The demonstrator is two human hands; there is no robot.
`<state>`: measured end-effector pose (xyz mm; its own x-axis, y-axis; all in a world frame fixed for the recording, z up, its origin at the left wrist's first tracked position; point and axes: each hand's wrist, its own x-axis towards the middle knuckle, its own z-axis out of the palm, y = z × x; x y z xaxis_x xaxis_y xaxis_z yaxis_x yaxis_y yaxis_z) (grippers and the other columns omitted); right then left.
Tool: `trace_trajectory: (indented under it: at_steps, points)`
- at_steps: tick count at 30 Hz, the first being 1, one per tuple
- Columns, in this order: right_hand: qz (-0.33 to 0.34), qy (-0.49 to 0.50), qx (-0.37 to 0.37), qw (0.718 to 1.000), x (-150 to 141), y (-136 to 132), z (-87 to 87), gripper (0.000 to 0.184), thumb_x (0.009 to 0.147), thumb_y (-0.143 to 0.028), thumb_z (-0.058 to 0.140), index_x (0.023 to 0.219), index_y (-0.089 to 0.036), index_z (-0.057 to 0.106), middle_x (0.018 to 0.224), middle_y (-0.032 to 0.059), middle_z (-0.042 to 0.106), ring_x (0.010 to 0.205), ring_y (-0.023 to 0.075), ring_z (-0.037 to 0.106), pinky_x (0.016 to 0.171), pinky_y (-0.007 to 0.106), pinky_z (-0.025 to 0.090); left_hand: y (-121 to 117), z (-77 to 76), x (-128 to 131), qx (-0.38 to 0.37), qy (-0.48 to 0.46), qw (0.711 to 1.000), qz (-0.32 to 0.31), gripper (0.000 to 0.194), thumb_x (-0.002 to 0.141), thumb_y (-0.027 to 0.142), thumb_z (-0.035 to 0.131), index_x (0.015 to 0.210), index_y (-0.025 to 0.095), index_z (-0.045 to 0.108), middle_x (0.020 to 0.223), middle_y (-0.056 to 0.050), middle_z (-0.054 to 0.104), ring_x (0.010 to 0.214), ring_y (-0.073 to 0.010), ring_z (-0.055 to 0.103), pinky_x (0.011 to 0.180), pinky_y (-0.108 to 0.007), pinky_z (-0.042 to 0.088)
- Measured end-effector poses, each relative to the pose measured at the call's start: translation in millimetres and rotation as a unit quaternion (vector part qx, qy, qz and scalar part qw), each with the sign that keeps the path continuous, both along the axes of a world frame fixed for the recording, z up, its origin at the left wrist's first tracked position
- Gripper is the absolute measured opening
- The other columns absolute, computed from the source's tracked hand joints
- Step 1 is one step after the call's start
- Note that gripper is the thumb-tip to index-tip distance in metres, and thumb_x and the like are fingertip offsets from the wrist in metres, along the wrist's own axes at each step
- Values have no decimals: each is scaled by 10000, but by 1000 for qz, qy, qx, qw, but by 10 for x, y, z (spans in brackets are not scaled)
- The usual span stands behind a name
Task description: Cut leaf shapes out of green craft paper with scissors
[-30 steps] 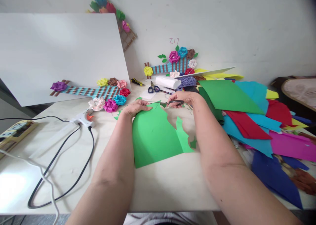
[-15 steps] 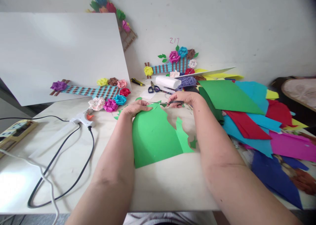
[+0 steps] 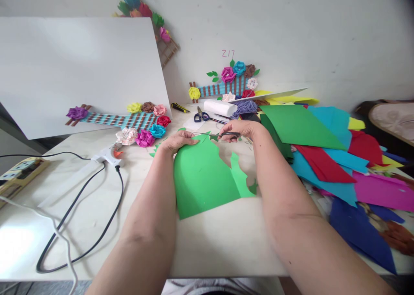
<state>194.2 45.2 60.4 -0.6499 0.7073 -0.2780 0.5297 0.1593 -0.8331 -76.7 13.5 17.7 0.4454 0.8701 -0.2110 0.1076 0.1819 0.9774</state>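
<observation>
A bright green paper sheet (image 3: 205, 178) with a scalloped, cut right edge lies between my arms. My left hand (image 3: 181, 140) pinches its far edge between thumb and fingers. In my right hand (image 3: 237, 129) is a pair of scissors (image 3: 230, 134) with dark handles; the blades point left across the sheet's far corner, close to my left fingertips. Small green scraps lie under and beside my right hand, partly hidden by it.
A hot glue gun (image 3: 110, 156) with looping black cable lies left. Behind are a flower-trimmed paper guitar (image 3: 123, 119), a box cutter (image 3: 180, 108), blue-handled scissors (image 3: 201, 115) and purple yarn (image 3: 245, 108). Coloured sheets (image 3: 304, 124) pile up right. A white board (image 3: 80, 70) leans on the wall.
The green sheet has turned slightly, its near edge shifting a little right and up. Both hands keep nearly the same place and the same holds.
</observation>
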Motion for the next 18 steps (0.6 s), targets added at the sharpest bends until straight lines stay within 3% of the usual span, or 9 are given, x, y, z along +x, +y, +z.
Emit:
trace_trajectory:
  at_steps: [6, 9, 11, 14, 16, 18]
  points:
    - [-35, 8, 4, 999, 73, -72, 53, 284, 724, -346, 750, 678, -116, 589, 519, 3, 593, 373, 46, 457, 351, 174, 300, 4, -12, -2, 24, -21, 998, 63, 310, 505, 290, 849, 674, 124, 649, 590, -17, 654, 458, -108, 570, 475, -216, 461]
    - [-109, 37, 32, 993, 118, -70, 48, 300, 713, -363, 762, 679, -124, 585, 506, -8, 578, 366, 47, 458, 357, 172, 326, 22, -31, 10, 46, -51, 991, 117, 315, 513, 319, 838, 670, 131, 641, 569, -15, 634, 449, -112, 552, 458, -225, 438]
    - [-187, 61, 79, 977, 128, -40, 43, 309, 697, -376, 773, 686, -125, 594, 495, -16, 565, 362, 45, 451, 364, 171, 344, 44, -44, 31, 66, -75, 981, 167, 316, 505, 320, 836, 655, 134, 630, 568, -19, 629, 457, -120, 551, 460, -233, 430]
    - [-304, 91, 175, 932, 130, 34, 55, 322, 669, -401, 785, 714, -123, 628, 499, -23, 561, 354, 37, 430, 360, 163, 348, 87, -62, 78, 97, -113, 957, 249, 304, 495, 297, 831, 622, 138, 604, 554, -16, 614, 461, -122, 538, 466, -238, 421]
    - [-349, 100, 219, 905, 131, 75, 82, 341, 651, -420, 789, 753, -124, 654, 510, -24, 567, 348, 38, 433, 350, 159, 342, 121, -72, 113, 114, -138, 933, 311, 292, 507, 291, 819, 609, 142, 589, 539, -4, 597, 457, -116, 523, 468, -238, 414]
    - [-360, 90, 224, 901, 126, 88, 121, 362, 653, -431, 784, 812, -126, 671, 523, -21, 581, 353, 48, 461, 349, 158, 342, 158, -82, 148, 127, -161, 910, 361, 280, 533, 290, 798, 600, 146, 568, 526, 8, 580, 453, -107, 503, 474, -234, 408]
